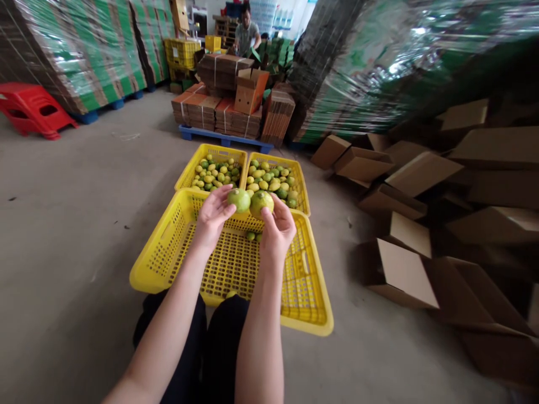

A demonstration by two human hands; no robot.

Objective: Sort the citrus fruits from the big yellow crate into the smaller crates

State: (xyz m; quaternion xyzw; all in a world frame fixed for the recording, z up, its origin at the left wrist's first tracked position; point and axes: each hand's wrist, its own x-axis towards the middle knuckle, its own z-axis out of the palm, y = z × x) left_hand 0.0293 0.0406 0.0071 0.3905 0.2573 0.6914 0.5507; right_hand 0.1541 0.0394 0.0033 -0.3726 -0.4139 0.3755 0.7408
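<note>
My left hand (pixel 213 216) grips a green lemon (pixel 239 200) between thumb and fingers. In my right hand (pixel 278 227) is a yellow-green lemon (pixel 261 204), held up close beside the first. Both fruits are above a large yellow plastic crate (pixel 164 247) with a perforated floor, where a few small green fruits (pixel 251 236) lie partly behind my right hand. Beyond it stand two more yellow crates. The left one (pixel 181 178) holds many small yellow and green lemons (pixel 215 173); the right one (pixel 304 193) holds larger-looking ones (pixel 269 178).
Empty cardboard boxes (pixel 408 272) lie heaped on the right. Ahead, a blue pallet (pixel 225 139) bears bundled flat cartons (pixel 196 109), with a person (pixel 247 35) behind. A red stool (pixel 36 109) stands at left near wrapped stacks (pixel 92 50). Another wrapped stack (pixel 357 73) rises at right.
</note>
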